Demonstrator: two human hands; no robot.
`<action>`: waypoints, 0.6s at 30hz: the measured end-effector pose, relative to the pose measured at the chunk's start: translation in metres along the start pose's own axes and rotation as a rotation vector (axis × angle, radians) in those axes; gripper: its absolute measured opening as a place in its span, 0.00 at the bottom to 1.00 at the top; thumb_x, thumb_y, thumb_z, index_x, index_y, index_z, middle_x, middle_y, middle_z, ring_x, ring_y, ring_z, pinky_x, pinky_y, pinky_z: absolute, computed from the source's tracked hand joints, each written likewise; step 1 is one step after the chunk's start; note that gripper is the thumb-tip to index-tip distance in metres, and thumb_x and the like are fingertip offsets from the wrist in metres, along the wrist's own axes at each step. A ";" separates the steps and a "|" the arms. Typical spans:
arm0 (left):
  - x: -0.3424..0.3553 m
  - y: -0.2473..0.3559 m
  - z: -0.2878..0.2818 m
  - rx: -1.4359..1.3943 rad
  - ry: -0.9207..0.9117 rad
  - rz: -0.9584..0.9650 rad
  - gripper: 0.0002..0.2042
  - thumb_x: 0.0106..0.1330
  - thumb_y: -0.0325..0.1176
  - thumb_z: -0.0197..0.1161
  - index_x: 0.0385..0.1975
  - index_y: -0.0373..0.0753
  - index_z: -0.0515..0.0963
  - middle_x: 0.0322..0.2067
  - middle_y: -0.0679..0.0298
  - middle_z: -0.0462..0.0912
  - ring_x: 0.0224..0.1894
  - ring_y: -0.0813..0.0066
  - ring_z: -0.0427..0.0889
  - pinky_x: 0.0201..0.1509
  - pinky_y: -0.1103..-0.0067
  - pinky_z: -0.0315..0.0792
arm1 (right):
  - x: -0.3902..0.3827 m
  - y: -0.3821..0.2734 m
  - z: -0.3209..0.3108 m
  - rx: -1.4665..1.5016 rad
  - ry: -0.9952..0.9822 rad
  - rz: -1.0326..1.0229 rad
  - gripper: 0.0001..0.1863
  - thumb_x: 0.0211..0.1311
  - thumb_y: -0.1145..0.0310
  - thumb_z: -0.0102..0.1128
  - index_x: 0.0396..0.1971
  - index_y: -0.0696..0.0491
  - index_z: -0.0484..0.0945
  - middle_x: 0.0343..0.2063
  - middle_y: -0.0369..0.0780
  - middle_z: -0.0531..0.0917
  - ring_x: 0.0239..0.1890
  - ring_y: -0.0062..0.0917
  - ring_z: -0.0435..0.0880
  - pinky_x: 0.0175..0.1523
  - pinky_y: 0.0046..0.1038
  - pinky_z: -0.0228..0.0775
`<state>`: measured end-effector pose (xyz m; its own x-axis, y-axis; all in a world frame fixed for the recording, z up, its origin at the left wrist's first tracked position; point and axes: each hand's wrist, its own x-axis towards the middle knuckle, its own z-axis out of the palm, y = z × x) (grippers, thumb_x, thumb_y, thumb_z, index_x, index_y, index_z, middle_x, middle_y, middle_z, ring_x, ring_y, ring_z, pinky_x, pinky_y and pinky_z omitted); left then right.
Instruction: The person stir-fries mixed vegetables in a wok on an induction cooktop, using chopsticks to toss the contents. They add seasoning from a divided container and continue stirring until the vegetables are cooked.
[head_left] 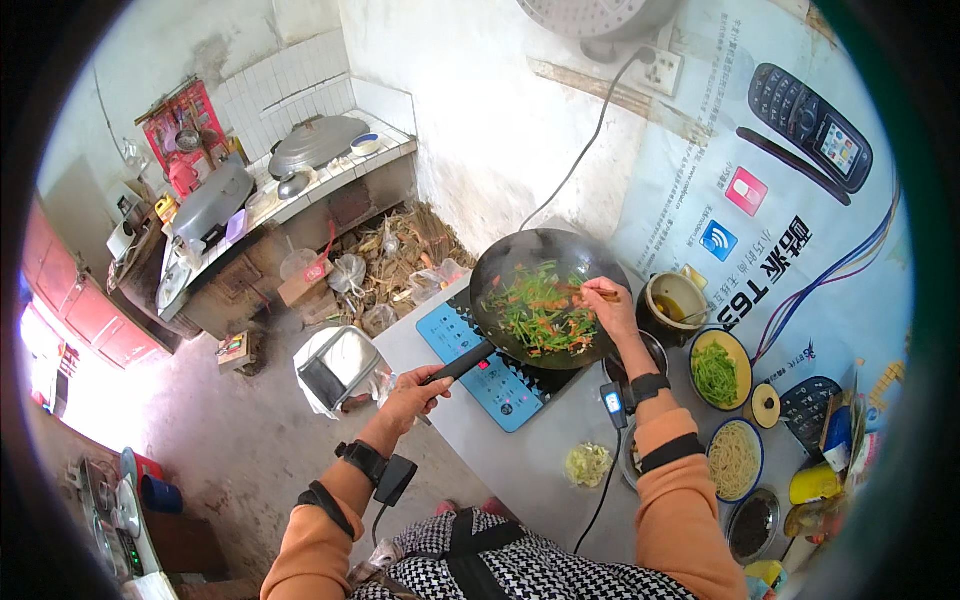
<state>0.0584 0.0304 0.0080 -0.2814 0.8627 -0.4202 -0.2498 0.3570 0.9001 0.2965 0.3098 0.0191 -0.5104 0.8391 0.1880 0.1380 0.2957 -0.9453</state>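
Note:
A dark wok (486,268) sits on a blue-edged induction cooker (513,407) in the middle of the view. Green strips and orange shreds of vegetables (545,312) lie spread in it. My left hand (412,397) is closed round the wok's black handle (461,364). Over the wok's right side, my right hand (612,308) grips what look like brown wooden chopsticks (572,290), their tips down among the vegetables. Just right of that hand stands a pot (655,308) with yellowish liquid and a ladle in it.
Bowls of green strips (748,364) and noodles (757,438) line the table's right side, near a dark bowl (752,524) and bottles. Chopped cabbage (588,464) lies near the front edge. A cable (596,510) hangs from my right wrist. A tiled stove (330,180) stands far left.

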 end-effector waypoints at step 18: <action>-0.001 0.003 0.000 0.009 -0.020 -0.034 0.17 0.56 0.35 0.60 0.45 0.39 0.70 0.22 0.69 0.75 0.15 0.89 0.63 0.16 0.91 0.56 | -0.029 -0.034 0.077 0.107 -0.117 -0.114 0.06 0.52 0.72 0.54 0.30 0.58 0.76 0.21 0.35 0.78 0.24 0.17 0.76 0.30 0.18 0.68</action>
<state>0.0580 0.0305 0.0113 -0.2544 0.8570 -0.4482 -0.2508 0.3891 0.8864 0.2415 0.2409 0.0250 -0.6139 0.7422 0.2689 -0.0143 0.3301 -0.9438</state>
